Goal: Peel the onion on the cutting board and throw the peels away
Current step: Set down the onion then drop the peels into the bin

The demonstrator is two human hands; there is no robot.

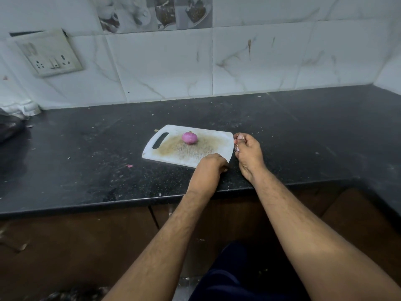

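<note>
A purple onion [189,137] sits alone on a white cutting board [219,139], left of the board's stained middle. My left hand [211,165] lies palm down over the board's near right corner with its fingers curled under and hidden. My right hand [246,152] is at the board's right edge, about 200 px right of the onion. Its fingers are curled around small pinkish onion peels [239,138]. Neither hand touches the onion.
The board lies on a black speckled countertop [86,161] strewn with small crumbs. A tiled wall with a switch socket [48,54] stands behind. A dark bag and white cloth [15,118] sit at the far left. Brown cabinet doors are below the counter edge.
</note>
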